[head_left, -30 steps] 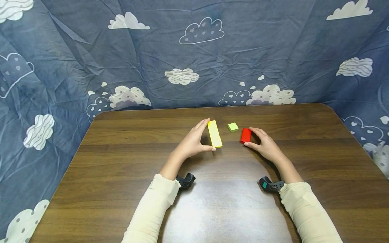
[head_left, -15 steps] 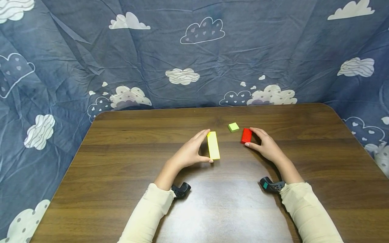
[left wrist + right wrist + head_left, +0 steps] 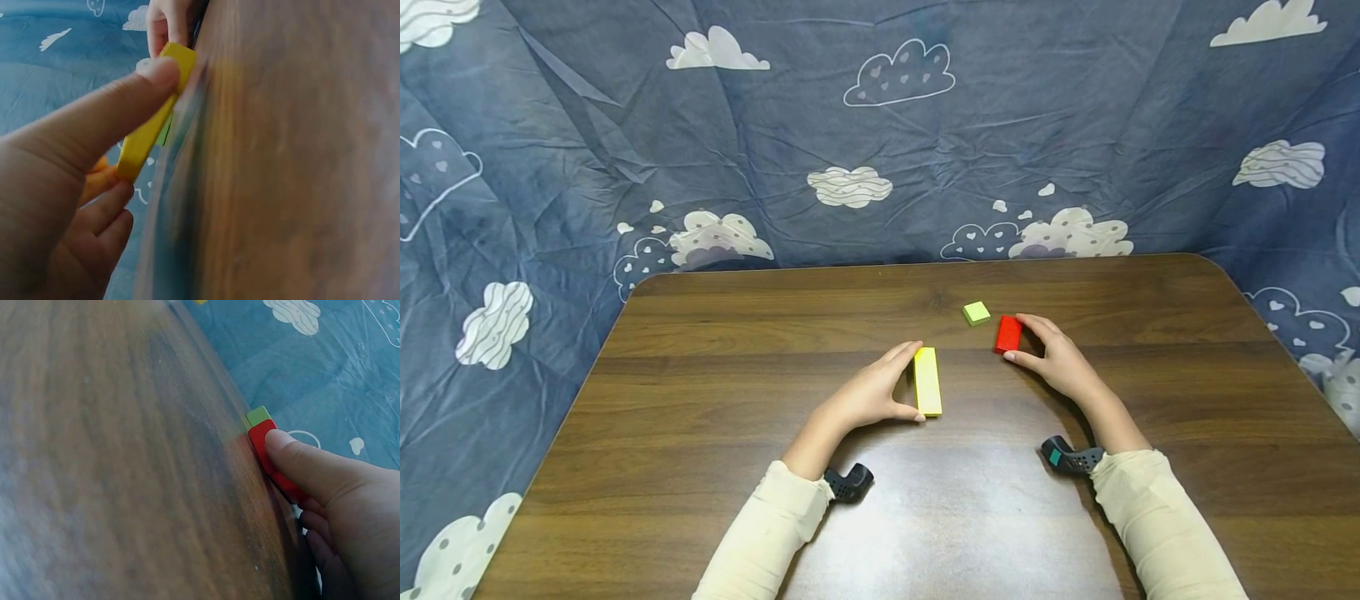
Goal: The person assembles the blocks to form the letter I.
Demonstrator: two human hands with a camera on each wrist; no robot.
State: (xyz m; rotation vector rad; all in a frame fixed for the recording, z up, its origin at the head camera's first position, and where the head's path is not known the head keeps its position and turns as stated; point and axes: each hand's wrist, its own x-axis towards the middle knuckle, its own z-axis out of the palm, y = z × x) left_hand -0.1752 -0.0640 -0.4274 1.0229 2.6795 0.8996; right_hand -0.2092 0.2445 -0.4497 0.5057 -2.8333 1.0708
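Observation:
My left hand [image 3: 871, 395] pinches a long yellow block [image 3: 928, 382] by its two ends, thumb at the near end and fingers at the far one. The left wrist view shows this yellow block [image 3: 147, 134] tilted between thumb and fingers. On the right, my right hand [image 3: 1062, 360] grips a shorter red block [image 3: 1008, 334] the same way, on or close to the tabletop. The red block [image 3: 272, 461] shows under the thumb in the right wrist view. Just left of and beyond it lies a small light green block [image 3: 977, 313], touched by neither hand.
Everything is over a brown wooden table [image 3: 722, 375] with rounded far corners. A blue cloth [image 3: 790, 125] with a white cloud print hangs behind its far edge. Each wrist wears a black device, the left one [image 3: 850, 483] and the right one [image 3: 1070, 456].
My left hand has drawn the yellow block nearer to me, away from the green block. My right hand and the red block have stayed almost in place.

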